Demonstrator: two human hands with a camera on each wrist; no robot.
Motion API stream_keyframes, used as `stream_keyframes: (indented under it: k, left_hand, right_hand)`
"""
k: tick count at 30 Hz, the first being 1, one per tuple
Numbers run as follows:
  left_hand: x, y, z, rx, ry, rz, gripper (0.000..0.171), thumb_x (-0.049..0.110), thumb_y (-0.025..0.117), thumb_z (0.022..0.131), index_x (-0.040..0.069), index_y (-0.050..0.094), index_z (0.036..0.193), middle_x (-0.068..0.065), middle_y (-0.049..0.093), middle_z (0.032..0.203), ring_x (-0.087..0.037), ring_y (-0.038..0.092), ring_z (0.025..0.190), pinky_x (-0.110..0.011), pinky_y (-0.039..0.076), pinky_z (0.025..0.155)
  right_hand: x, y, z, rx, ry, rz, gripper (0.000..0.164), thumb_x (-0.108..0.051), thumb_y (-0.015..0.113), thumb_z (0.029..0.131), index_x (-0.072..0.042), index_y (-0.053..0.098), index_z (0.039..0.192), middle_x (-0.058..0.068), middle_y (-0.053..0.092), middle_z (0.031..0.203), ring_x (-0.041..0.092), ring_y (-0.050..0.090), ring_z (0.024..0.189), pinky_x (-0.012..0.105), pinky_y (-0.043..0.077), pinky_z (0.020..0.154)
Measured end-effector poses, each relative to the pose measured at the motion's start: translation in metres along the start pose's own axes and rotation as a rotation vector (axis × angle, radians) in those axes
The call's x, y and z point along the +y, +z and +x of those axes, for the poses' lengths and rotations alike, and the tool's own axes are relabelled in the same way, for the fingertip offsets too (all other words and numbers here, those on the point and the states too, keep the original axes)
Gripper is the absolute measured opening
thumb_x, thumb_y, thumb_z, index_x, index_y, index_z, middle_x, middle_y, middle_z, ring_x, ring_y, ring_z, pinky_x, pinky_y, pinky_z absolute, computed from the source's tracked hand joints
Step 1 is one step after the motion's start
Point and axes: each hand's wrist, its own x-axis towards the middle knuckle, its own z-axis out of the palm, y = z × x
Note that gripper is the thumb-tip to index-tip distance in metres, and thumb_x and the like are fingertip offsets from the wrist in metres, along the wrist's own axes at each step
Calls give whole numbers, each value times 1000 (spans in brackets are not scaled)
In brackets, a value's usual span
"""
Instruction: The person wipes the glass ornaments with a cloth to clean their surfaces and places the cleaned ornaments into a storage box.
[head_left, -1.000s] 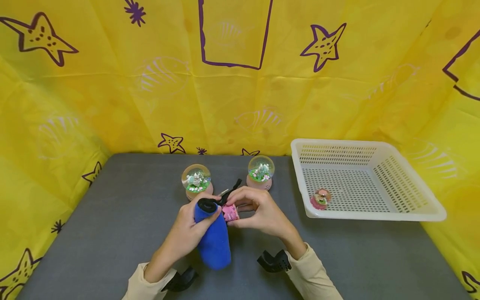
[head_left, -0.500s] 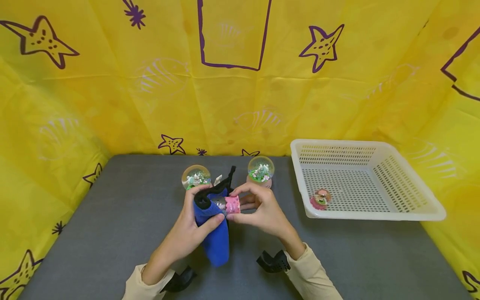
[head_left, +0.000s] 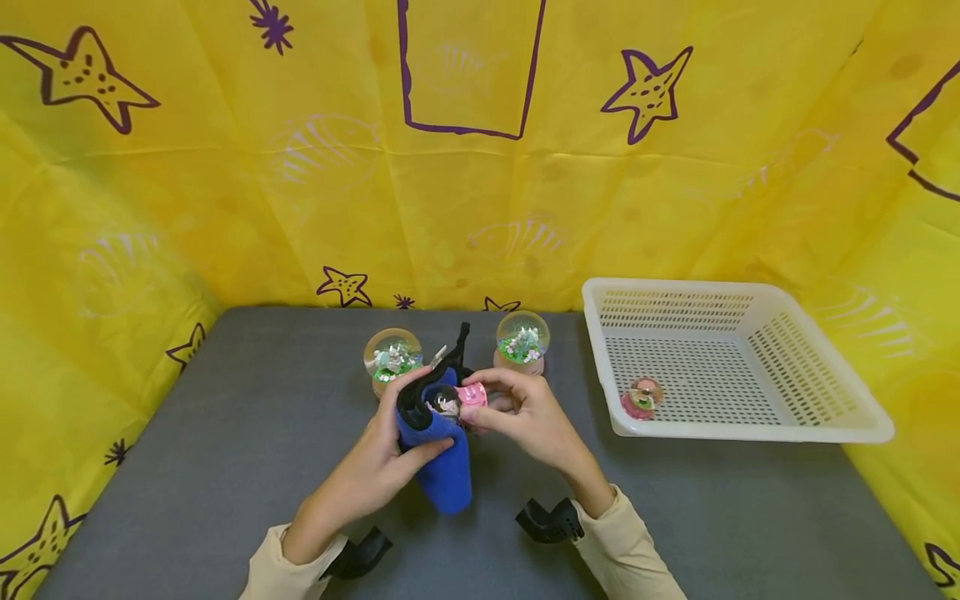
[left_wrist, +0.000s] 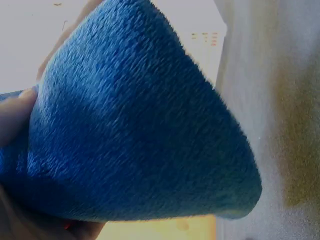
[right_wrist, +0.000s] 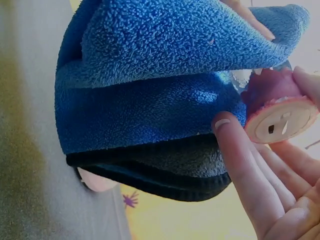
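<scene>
My left hand grips a folded blue towel with black edging, its thumb on the near side. With thumb and fingers, my right hand pinches the pink base of a small snow globe. The globe's clear dome points left into the towel's fold, which partly wraps it. In the right wrist view, the pale underside of the snow globe faces the camera, beside the fluffy towel. Towel fills most of the left wrist view and hides much of the left hand.
Two larger snow globes, one on the left and one on the right, stand behind the hands. A white perforated basket at right holds another small pink-based snow globe. Yellow patterned cloth hangs behind the grey table.
The towel's upper edge has opened out, and the small globe's dome, hidden a second ago, now shows. The right hand has shifted slightly up and right with the globe, tilting its pink base.
</scene>
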Motion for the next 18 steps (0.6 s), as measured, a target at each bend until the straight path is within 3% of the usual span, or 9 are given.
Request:
stream_keyframes:
  k: [6, 13, 18]
  left_hand:
    - [-1, -2, -1, 68, 53, 72, 71, 2, 69, 90, 15, 33, 149, -14, 53, 144, -14, 58, 123, -24, 47, 101]
    - [-2, -7, 0, 172, 110, 12, 47, -8, 62, 90, 4, 53, 134, -21, 59, 137, 0, 53, 125, -13, 42, 101]
    - [1, -6, 2, 170, 51, -55, 50, -5, 61, 92, 6, 48, 139, -18, 57, 138, 0, 56, 119, -18, 48, 96]
  right_hand:
    - [-1, -4, 0, -33, -40, 37, 37, -7, 72, 90, 5, 61, 123, 27, 65, 108, 20, 75, 81, 39, 61, 71]
    - [2, -6, 1, -38, -97, 9, 42, -7, 76, 87, 4, 61, 124, 27, 66, 115, 13, 74, 89, 35, 61, 76]
    - [4, -6, 0, 0, -168, -19, 41, 1, 78, 81, 4, 63, 119, 26, 68, 111, 13, 74, 87, 37, 61, 75]
